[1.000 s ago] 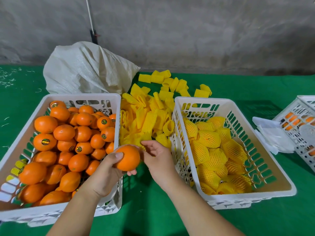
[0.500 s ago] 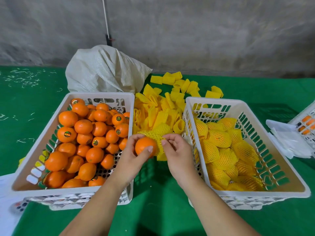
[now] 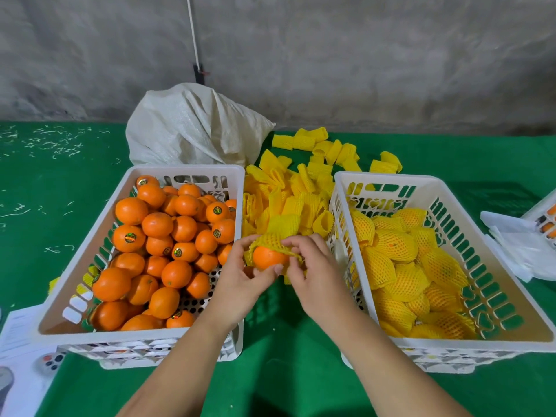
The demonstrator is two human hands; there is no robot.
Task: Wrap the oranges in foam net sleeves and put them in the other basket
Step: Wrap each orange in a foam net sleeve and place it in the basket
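Between the two baskets my left hand (image 3: pixel 240 281) holds an orange (image 3: pixel 267 257) from below. A yellow foam net sleeve (image 3: pixel 272 240) is stretched over the orange's top half, and my right hand (image 3: pixel 313 272) grips the sleeve's right edge. The left white basket (image 3: pixel 186 171) is full of bare oranges (image 3: pixel 168 245), some with round stickers. The right white basket (image 3: pixel 388 180) holds several oranges wrapped in yellow sleeves (image 3: pixel 403 266). A pile of loose foam sleeves (image 3: pixel 301 188) lies on the green table behind my hands.
A white woven sack (image 3: pixel 192 127) sits behind the left basket against the grey wall. White foam sheets (image 3: pixel 523 245) and another basket corner (image 3: pixel 547 218) are at the right edge. Papers (image 3: pixel 21 335) lie at the lower left.
The orange was bare a second ago. My right hand took a sleeve from the pile, and the sleeve now covers the orange's top half. The view shifted left.
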